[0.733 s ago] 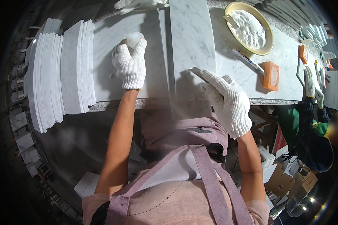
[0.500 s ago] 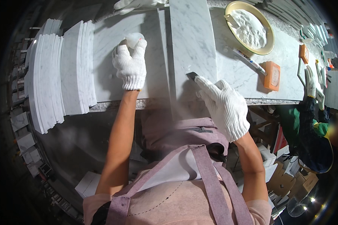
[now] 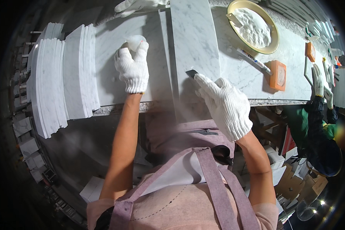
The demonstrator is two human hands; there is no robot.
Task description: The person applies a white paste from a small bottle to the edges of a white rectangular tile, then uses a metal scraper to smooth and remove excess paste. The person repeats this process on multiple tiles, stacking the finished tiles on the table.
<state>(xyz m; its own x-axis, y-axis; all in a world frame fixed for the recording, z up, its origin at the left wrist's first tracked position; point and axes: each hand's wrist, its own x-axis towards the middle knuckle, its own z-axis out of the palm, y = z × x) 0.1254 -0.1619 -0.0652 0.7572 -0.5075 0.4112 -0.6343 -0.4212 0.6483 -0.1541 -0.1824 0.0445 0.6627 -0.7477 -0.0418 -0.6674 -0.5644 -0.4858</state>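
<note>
My left hand (image 3: 132,67), in a white knit glove, closes its fingers around a whitish, translucent, rounded thing (image 3: 135,41) whose kind I cannot make out. It is over a grey-veined marble slab (image 3: 107,65). My right hand (image 3: 227,103), gloved alike, grips a small dark scraper blade (image 3: 191,73); the rest of the tool is hidden by the fingers. The blade meets the top of a long pale marble strip (image 3: 193,34) that runs away from me across the slab. A little white residue shows beside the blade.
Stacked marble pieces (image 3: 80,73) stand at the left. On the right are a cream bowl (image 3: 276,38) of white powder, a marker pen (image 3: 255,61) and an orange block (image 3: 278,75). White gloves (image 3: 140,5) show at the far edge. A co-worker's gloved hands (image 3: 319,82) are further right.
My right hand and the blade have slid slightly left and away from me along the strip. My left hand keeps its hold, nearly still.
</note>
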